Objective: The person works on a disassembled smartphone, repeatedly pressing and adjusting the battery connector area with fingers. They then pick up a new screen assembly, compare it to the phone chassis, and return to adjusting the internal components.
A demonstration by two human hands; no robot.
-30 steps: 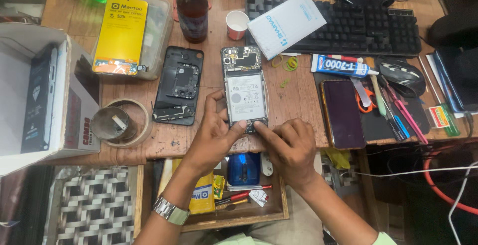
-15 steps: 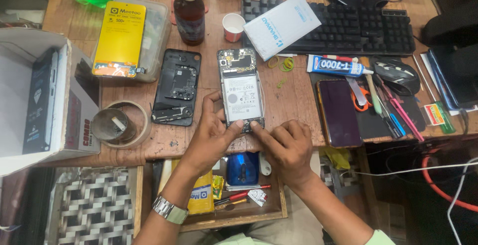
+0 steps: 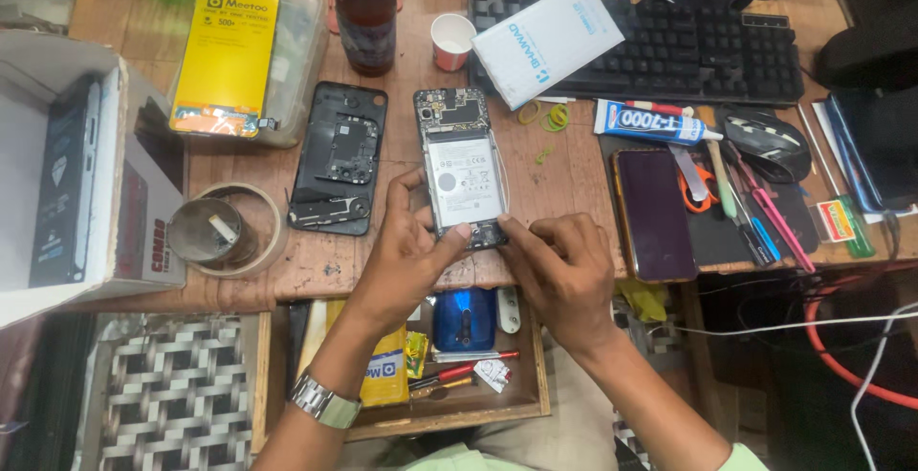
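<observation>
An opened phone [image 3: 461, 165] lies face down on the wooden table, its white battery and circuit board exposed. My left hand [image 3: 406, 246] grips its lower left edge, thumb on the bottom end. My right hand [image 3: 564, 265] pinches the phone's bottom right corner with its fingertips. The phone's black back cover [image 3: 339, 157] lies just to the left. A dark purple phone [image 3: 654, 213] rests to the right of my right hand. A metal watch sits on my left wrist.
A glue tube [image 3: 650, 123], scissors and pens lie at the right, beside a mouse [image 3: 765, 141]. A keyboard [image 3: 708, 45] with a white box [image 3: 547, 41], paper cup [image 3: 451, 41] and brown bottle [image 3: 365, 14] stand behind. Tape roll [image 3: 225, 230] left. Open drawer [image 3: 449, 356] below.
Both hands stay at the phone's bottom end; the fingers have shifted only slightly. The view has tilted a little.
</observation>
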